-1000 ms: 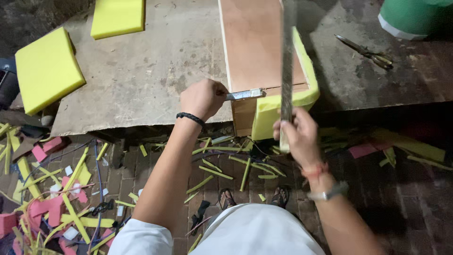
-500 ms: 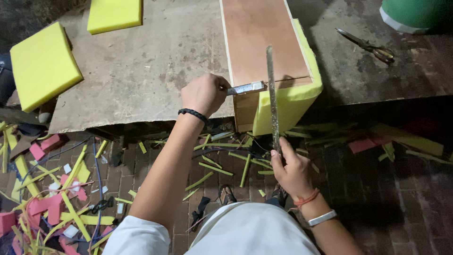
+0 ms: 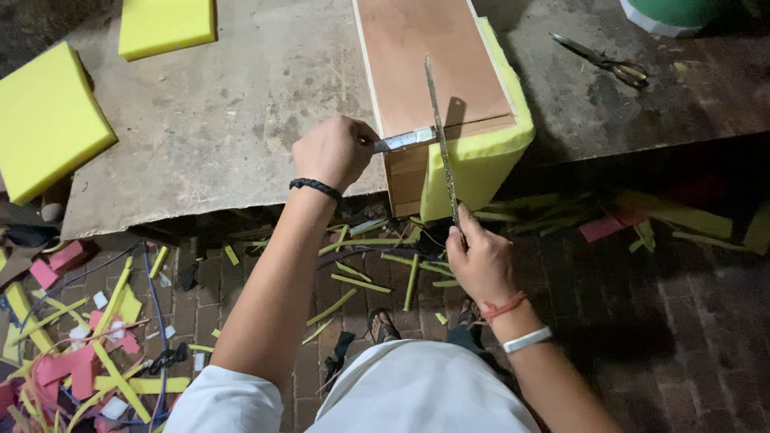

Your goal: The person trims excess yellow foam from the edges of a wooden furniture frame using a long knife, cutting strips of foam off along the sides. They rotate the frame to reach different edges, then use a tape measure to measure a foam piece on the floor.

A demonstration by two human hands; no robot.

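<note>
Starting nearest the wearer, foam strips (image 3: 361, 282) in yellow and pink lay scattered on the brick floor (image 3: 682, 337). The right hand (image 3: 481, 261) was clenched around the lower end of a long saw blade (image 3: 440, 136), which ran up across the near end of the block (image 3: 473, 152). The left hand (image 3: 333, 151) was closed on a short knife (image 3: 405, 140), its tip touching the block's near edge. The block, a wooden board (image 3: 429, 60) wrapped in yellow foam, lay on the table (image 3: 241, 120) with its near end overhanging the edge. Judged: the board was stiff and safe to grip by its sides; the foam was soft, light and easily torn. Farther off lay foam pads (image 3: 48, 120), scissors (image 3: 601, 60) and a green tub (image 3: 682, 12).
</note>
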